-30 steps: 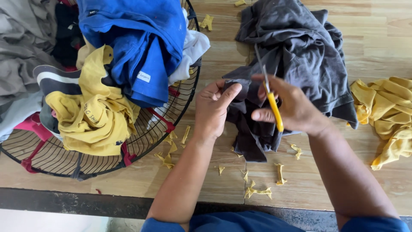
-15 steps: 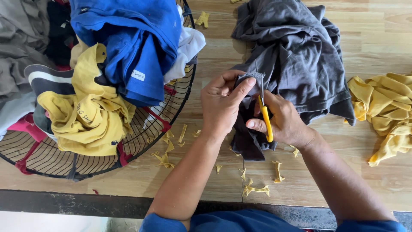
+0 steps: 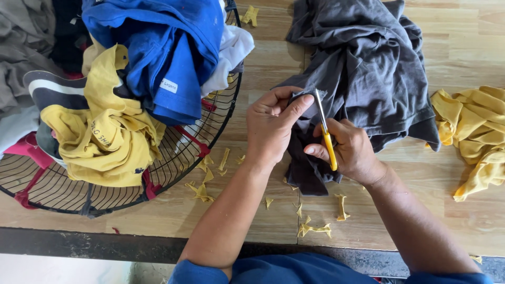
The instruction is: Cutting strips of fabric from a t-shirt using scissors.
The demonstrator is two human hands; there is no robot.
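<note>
The left hand (image 3: 271, 126) pinches a folded edge of the dark grey cotton garment (image 3: 363, 68) between thumb and fingers, holding it raised just above the wooden tabletop (image 3: 473, 31). The right hand (image 3: 350, 150) is closed around the yellow handle of a small metal-bladed cutting tool (image 3: 325, 131); the blade tip meets the pinched fabric edge directly beside the left thumb. The two hands are close together, near the centre of the table.

The grey garment lies crumpled from the hands toward the far right, with a dark fold hanging down between the wrists. A crumpled yellow cloth (image 3: 476, 134) lies at the right edge, apart from the grey garment. Small yellow fabric scraps (image 3: 315, 229) are scattered on the near part of the table.

At the left, a round black wire basket (image 3: 173, 173) holds piled clothing: a blue shirt (image 3: 158, 47) on top and a yellow shirt (image 3: 105, 137) below it.
</note>
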